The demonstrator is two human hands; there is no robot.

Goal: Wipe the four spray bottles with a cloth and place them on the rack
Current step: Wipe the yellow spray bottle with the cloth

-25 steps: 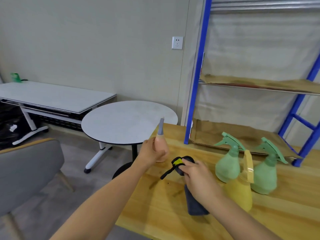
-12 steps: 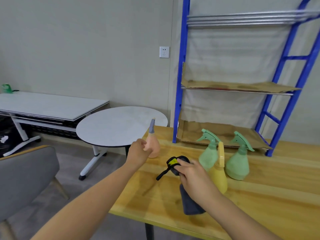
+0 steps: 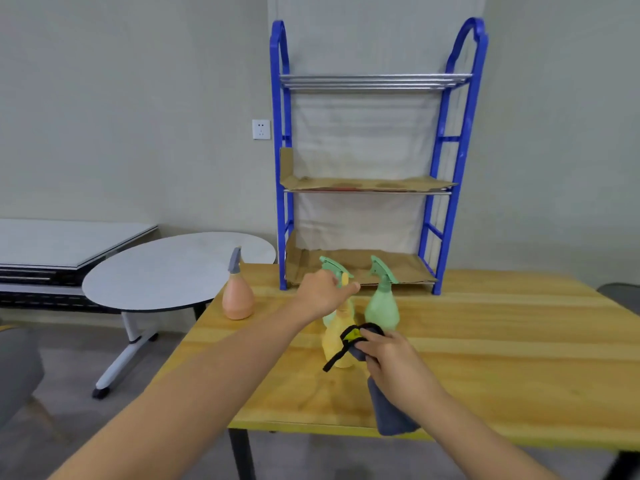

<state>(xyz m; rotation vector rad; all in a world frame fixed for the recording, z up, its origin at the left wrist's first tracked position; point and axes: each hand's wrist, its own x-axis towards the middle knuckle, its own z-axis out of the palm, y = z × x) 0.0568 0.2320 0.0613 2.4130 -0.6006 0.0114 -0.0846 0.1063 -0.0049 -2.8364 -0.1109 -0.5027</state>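
An orange spray bottle [image 3: 237, 298] with a grey nozzle stands alone near the left edge of the wooden table [image 3: 502, 344]. My left hand [image 3: 320, 293] hovers open over the yellow spray bottle [image 3: 336, 344], its fingers by the bottle's top. One green spray bottle [image 3: 382, 301] stands just right of it; a second green bottle [image 3: 333, 268] is mostly hidden behind my left hand. My right hand [image 3: 389, 355] grips a dark grey cloth [image 3: 393, 412] with a black and yellow strap, close to the yellow bottle. The blue rack [image 3: 446, 161] stands at the table's far side.
Cardboard sheets line the rack's lower two shelves [image 3: 367, 184]. A round white table [image 3: 173, 268] and a long white table [image 3: 62, 240] stand to the left. A grey chair [image 3: 17, 368] sits at the lower left, and a wall socket [image 3: 261, 129] is beside the rack.
My left hand let go of the orange bottle and moved right to the yellow bottle. The view tilted up and right, showing the whole rack. My right hand kept the cloth.
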